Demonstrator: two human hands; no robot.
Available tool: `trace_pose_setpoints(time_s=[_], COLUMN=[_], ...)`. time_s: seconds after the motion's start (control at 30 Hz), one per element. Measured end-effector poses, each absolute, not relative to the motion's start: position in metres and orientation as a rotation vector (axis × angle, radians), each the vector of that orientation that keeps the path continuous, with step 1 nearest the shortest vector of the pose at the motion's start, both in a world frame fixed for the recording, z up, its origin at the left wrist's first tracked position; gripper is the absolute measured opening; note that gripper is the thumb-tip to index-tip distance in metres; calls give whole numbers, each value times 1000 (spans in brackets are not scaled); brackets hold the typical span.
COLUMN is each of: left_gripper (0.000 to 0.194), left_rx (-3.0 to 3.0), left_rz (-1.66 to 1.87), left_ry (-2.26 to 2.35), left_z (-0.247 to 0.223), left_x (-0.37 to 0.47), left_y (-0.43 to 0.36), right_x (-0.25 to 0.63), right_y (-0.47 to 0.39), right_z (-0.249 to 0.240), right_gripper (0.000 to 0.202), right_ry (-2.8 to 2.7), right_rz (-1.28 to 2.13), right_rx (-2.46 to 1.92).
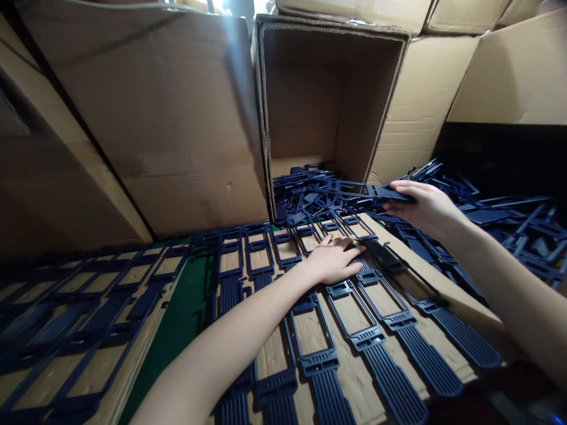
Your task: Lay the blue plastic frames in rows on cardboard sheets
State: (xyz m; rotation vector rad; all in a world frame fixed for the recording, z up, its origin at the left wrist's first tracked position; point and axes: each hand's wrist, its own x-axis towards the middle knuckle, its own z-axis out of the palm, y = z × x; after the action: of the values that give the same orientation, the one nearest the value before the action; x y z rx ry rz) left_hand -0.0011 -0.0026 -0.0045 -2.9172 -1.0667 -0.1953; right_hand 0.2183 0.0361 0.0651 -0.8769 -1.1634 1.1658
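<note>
My right hand (419, 203) is closed on the ribbed end of a dark blue plastic frame piece (381, 192). The piece is raised at the right, its thin far end reaching toward the heap by the box. Fingers spread, my left hand (334, 260) lies on the laid-out frame pieces (370, 336) near the middle; whether it presses on one of them I cannot tell. These pieces lie in rows on a cardboard sheet (478, 348), each with a rectangular opening and a ribbed handle.
An open cardboard box (305, 100) on its side spills a heap of loose pieces (305, 195). Another pile (509, 218) lies at the right. Large cartons (177, 118) stand behind. At the left, more pieces (101, 307) rest on stacked cardboard, beyond a green strip (177, 319).
</note>
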Motion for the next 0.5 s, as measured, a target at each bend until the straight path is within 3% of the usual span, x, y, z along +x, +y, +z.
trace_pose_setpoints(time_s=[0.1, 0.33, 0.5], left_gripper=[51, 50, 49], left_rx=[-2922, -2931, -2920], left_rz=[-176, -230, -260], left_ry=[-1064, -1023, -1004], left_z=[-4, -6, -8], left_x=[0, -1, -1], left_y=[-3, -1, 0], right_x=[249, 293, 303], right_y=[13, -20, -23], right_z=[41, 2, -13], right_gripper=[23, 19, 26], right_ry=[-971, -773, -1066], right_rz=[1162, 1019, 902], right_rx=[-1038, -1248, -1385])
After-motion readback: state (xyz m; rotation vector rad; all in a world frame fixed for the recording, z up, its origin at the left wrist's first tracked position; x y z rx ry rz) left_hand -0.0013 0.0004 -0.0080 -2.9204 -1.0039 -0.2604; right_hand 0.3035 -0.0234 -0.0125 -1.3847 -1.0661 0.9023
